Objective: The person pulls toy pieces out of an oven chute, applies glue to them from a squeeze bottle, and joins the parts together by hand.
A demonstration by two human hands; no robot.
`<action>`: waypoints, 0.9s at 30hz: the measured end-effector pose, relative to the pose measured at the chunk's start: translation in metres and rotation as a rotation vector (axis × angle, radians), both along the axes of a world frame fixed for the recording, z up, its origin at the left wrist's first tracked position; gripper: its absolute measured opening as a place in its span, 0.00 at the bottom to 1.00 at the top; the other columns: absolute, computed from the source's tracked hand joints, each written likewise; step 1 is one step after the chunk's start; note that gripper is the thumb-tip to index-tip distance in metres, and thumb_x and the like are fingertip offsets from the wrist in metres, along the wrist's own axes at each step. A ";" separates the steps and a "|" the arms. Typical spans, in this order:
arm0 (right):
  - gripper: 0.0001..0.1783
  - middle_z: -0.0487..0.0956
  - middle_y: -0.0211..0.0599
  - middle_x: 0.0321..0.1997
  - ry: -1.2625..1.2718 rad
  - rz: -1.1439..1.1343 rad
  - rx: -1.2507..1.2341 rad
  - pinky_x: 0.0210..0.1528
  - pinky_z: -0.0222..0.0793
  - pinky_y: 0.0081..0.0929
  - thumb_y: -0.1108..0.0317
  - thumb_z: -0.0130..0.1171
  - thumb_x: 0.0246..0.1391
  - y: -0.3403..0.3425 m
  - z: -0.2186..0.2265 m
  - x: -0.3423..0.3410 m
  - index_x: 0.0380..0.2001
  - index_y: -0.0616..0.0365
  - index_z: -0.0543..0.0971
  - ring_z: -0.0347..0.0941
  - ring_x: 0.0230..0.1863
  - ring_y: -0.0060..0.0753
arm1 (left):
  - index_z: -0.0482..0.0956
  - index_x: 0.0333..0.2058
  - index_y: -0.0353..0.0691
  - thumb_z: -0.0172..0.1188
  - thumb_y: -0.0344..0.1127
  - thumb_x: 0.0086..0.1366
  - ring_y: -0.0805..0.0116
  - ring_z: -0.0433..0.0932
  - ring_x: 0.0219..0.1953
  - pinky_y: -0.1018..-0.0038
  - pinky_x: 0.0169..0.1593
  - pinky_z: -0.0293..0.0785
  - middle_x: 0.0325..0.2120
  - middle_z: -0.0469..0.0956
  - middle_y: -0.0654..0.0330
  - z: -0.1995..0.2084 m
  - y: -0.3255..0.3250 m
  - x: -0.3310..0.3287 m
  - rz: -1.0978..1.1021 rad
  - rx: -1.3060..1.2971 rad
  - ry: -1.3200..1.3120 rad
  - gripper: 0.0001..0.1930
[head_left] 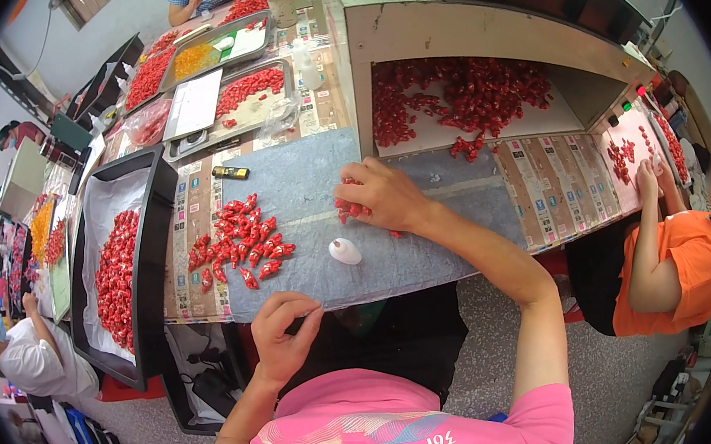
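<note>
My right hand is on the grey-blue mat, its fingers closed around a cluster of small red figurines. One more red bit shows under the wrist. My left hand hovers at the table's front edge with fingers curled and thumb and forefinger tips together; whatever may be between them is too small to make out. A small white squeeze bottle lies on the mat between my hands. To its left is a loose pile of shiny red figurines, partly on the mat and partly on the patterned table covering.
A black tray of red pieces stands at left. A yellow-black lighter lies near the pile. An open-fronted metal box holding red pieces stands ahead. Metal trays and white bottles sit beyond. Co-workers sit around.
</note>
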State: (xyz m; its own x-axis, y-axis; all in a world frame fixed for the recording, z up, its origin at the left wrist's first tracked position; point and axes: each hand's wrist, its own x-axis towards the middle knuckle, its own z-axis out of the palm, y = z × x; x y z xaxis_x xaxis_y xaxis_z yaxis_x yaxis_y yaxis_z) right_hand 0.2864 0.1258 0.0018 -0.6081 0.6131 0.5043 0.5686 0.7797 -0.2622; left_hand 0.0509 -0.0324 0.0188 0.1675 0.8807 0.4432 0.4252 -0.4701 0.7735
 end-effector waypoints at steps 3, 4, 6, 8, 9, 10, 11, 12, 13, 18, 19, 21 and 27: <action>0.18 0.73 0.30 0.41 0.030 -0.047 -0.114 0.45 0.69 0.35 0.66 0.68 0.35 -0.002 0.001 0.004 0.35 0.49 0.78 0.70 0.44 0.38 | 0.80 0.29 0.34 0.65 0.20 0.49 0.66 0.78 0.30 0.76 0.35 0.72 0.28 0.78 0.56 -0.001 0.000 -0.010 0.047 0.024 0.014 0.08; 0.18 0.73 0.30 0.41 0.027 -0.040 -0.115 0.45 0.69 0.35 0.66 0.68 0.35 -0.003 -0.001 0.007 0.35 0.49 0.78 0.70 0.44 0.38 | 0.80 0.30 0.34 0.65 0.20 0.49 0.65 0.78 0.31 0.76 0.35 0.72 0.28 0.78 0.56 -0.001 0.001 -0.013 0.063 0.020 0.008 0.08; 0.18 0.74 0.31 0.46 0.001 -0.092 -0.027 0.49 0.67 0.35 0.68 0.66 0.38 -0.005 -0.002 0.015 0.38 0.50 0.79 0.70 0.48 0.39 | 0.80 0.29 0.35 0.65 0.19 0.49 0.65 0.78 0.30 0.75 0.36 0.72 0.28 0.78 0.56 -0.001 0.003 -0.015 0.086 0.008 -0.001 0.08; 0.18 0.74 0.32 0.49 0.024 -0.095 -0.037 0.51 0.65 0.35 0.67 0.66 0.39 -0.010 0.000 0.020 0.39 0.50 0.79 0.70 0.50 0.39 | 0.80 0.29 0.35 0.65 0.20 0.49 0.65 0.78 0.31 0.75 0.37 0.72 0.28 0.78 0.56 -0.001 0.009 -0.015 0.073 0.014 0.000 0.08; 0.18 0.74 0.32 0.51 0.056 -0.095 -0.046 0.54 0.64 0.34 0.67 0.66 0.40 -0.013 0.002 0.020 0.40 0.51 0.80 0.69 0.52 0.38 | 0.80 0.29 0.35 0.65 0.20 0.49 0.64 0.78 0.31 0.74 0.38 0.72 0.28 0.78 0.56 0.000 0.013 -0.014 0.065 0.023 0.008 0.08; 0.18 0.74 0.32 0.51 0.054 -0.088 -0.047 0.54 0.64 0.34 0.67 0.66 0.40 -0.015 0.005 0.020 0.40 0.51 0.80 0.69 0.52 0.38 | 0.80 0.29 0.35 0.65 0.20 0.49 0.64 0.78 0.31 0.74 0.38 0.72 0.28 0.78 0.56 0.001 0.018 -0.012 0.072 0.021 0.007 0.08; 0.16 0.75 0.33 0.50 0.105 -0.115 -0.027 0.54 0.64 0.34 0.67 0.65 0.43 -0.018 0.008 0.020 0.39 0.52 0.80 0.70 0.52 0.38 | 0.79 0.30 0.35 0.64 0.21 0.49 0.63 0.78 0.33 0.74 0.39 0.72 0.29 0.78 0.56 0.002 0.026 -0.009 0.065 0.023 0.021 0.08; 0.14 0.76 0.34 0.49 0.154 -0.144 -0.005 0.53 0.64 0.33 0.67 0.64 0.45 -0.019 0.010 0.021 0.38 0.53 0.81 0.71 0.51 0.37 | 0.79 0.30 0.36 0.64 0.21 0.50 0.62 0.77 0.34 0.73 0.40 0.72 0.29 0.78 0.56 0.003 0.034 -0.006 0.056 0.025 0.032 0.07; 0.14 0.76 0.34 0.49 0.149 -0.146 -0.004 0.53 0.64 0.33 0.67 0.64 0.45 -0.020 0.009 0.026 0.38 0.53 0.81 0.71 0.51 0.37 | 0.79 0.30 0.36 0.64 0.21 0.50 0.62 0.77 0.34 0.73 0.40 0.72 0.29 0.78 0.56 0.004 0.042 -0.002 0.055 0.026 0.027 0.07; 0.06 0.79 0.37 0.39 0.578 -0.248 -0.172 0.54 0.64 0.34 0.71 0.59 0.50 -0.040 0.016 0.032 0.32 0.60 0.81 0.72 0.48 0.40 | 0.79 0.33 0.38 0.62 0.25 0.53 0.55 0.75 0.38 0.65 0.45 0.69 0.32 0.76 0.56 0.011 0.080 0.008 0.030 0.011 0.133 0.07; 0.06 0.79 0.37 0.39 0.576 -0.246 -0.172 0.54 0.64 0.34 0.71 0.59 0.50 -0.051 0.017 0.030 0.32 0.60 0.81 0.72 0.48 0.40 | 0.79 0.33 0.38 0.62 0.25 0.53 0.55 0.75 0.38 0.65 0.45 0.69 0.32 0.76 0.56 0.012 0.089 0.008 0.032 0.011 0.131 0.07; 0.10 0.78 0.39 0.41 0.572 -0.255 -0.241 0.54 0.64 0.34 0.71 0.61 0.48 -0.076 0.019 0.021 0.35 0.60 0.80 0.71 0.49 0.41 | 0.79 0.34 0.39 0.62 0.27 0.53 0.53 0.74 0.37 0.62 0.43 0.69 0.33 0.76 0.55 0.011 0.109 0.006 0.013 0.101 0.325 0.08; 0.29 0.73 0.44 0.51 0.574 -0.399 -0.294 0.57 0.62 0.38 0.71 0.65 0.44 -0.131 0.003 -0.026 0.52 0.59 0.71 0.68 0.53 0.46 | 0.78 0.32 0.38 0.62 0.35 0.54 0.53 0.76 0.34 0.62 0.37 0.72 0.32 0.76 0.51 0.008 0.144 0.034 0.052 -0.106 0.596 0.09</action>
